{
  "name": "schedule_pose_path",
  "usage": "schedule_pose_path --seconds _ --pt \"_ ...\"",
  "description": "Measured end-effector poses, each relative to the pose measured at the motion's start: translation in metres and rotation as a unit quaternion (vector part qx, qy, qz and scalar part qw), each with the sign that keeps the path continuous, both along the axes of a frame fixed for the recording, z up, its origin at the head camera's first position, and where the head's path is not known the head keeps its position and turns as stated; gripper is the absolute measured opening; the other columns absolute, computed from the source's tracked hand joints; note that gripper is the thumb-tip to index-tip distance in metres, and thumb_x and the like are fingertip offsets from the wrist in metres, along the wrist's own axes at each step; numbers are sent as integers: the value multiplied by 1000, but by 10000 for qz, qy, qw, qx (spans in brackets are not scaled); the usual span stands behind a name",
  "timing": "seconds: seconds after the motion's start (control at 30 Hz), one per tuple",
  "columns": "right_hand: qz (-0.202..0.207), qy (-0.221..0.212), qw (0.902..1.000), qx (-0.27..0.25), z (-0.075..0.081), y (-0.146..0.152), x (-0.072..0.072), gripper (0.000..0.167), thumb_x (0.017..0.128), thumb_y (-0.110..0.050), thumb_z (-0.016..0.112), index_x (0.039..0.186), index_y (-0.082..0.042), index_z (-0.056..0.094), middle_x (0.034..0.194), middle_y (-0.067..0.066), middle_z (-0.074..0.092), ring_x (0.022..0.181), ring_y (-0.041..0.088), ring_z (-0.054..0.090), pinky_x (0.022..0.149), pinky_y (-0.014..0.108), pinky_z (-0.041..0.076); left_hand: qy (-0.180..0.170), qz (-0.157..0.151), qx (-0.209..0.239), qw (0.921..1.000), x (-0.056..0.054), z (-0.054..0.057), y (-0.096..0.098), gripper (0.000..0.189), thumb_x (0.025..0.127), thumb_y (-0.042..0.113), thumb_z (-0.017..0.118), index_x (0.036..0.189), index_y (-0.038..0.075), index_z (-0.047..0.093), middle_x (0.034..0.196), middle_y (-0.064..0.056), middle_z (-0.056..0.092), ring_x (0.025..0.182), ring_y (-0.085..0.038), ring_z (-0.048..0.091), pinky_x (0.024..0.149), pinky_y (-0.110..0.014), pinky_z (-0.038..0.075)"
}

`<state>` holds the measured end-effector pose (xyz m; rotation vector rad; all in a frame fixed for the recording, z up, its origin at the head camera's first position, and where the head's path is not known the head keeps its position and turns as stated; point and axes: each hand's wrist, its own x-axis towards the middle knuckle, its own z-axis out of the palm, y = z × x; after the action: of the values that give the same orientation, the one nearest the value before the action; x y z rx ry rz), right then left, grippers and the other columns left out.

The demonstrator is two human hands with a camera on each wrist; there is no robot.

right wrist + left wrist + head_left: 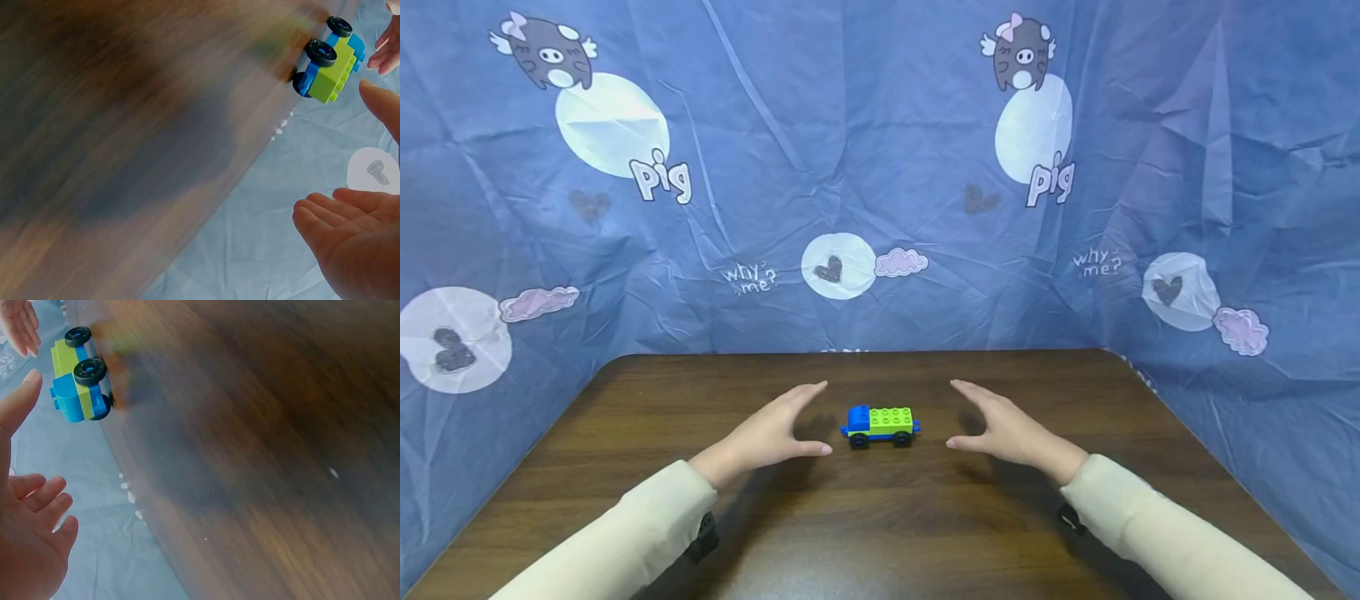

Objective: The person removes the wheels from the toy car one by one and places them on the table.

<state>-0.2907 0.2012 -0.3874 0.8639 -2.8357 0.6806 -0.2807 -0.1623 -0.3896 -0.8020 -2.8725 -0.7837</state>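
Observation:
A toy truck [881, 425] built of blue and lime-green bricks stands on its black wheels on the brown table, its blue cab toward the left. To its left, my left hand [771, 433] is held with thumb and fingers spread apart, touching nothing. My right hand [1011, 429] mirrors it on the right side, a wider gap from the truck's rear. In the left wrist view the truck [78, 378] shows its cab end beyond the left thumb [22, 400]. From the right wrist, the truck's green bed [331, 75] is seen beyond the right thumb [381, 103].
The wood-grain table [880, 517] has rounded far corners. Behind it and at both sides hangs a blue cloth [880, 167] printed with pigs, hearts and clouds. Black straps with small devices [703, 537] sit under both cream sleeves [625, 525].

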Motion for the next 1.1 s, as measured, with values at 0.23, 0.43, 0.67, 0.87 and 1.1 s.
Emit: schedule_pose_path --seconds 0.23,0.43,0.67,0.87,1.1 --pt "-40 -25 9999 -162 -1 -9 -4 86 78 -39 79 142 4 41 143 22 48 131 38 46 108 51 37 -193 -119 114 9997 -5 0 9 85 81 35 78 148 4 36 150 -20 39 137 -37 39 109 -53 35" --pt "-81 -427 9977 -514 -3 -15 -8 82 79 -35 79 141 5 43 140 21 52 127 37 51 104 51 41 -136 -221 207 9995 -11 1 15 83 80 34 79 146 3 39 148 -20 42 136 -37 40 109 -53 35" --pt "-31 -878 9919 -920 -5 -23 -13 77 78 -28 81 137 7 46 132 24 58 120 37 57 100 50 45 -150 -287 354 9989 -15 -1 21 77 80 34 79 141 -1 46 143 -18 50 132 -34 46 108 -50 37" --pt "-116 -1062 9891 -1016 -10 -32 -15 79 75 -30 83 134 10 48 124 26 62 110 35 62 93 46 50 -323 -325 600 9971 -17 -4 28 71 80 30 79 136 -4 50 137 -18 55 127 -33 52 105 -49 40" --pt "-484 -1424 9794 -1345 -14 -41 -16 78 74 -25 84 133 11 48 119 22 63 106 31 62 92 44 50 -419 -368 624 9965 -23 -9 41 68 81 30 79 134 -4 52 133 -18 58 125 -32 54 106 -48 40"
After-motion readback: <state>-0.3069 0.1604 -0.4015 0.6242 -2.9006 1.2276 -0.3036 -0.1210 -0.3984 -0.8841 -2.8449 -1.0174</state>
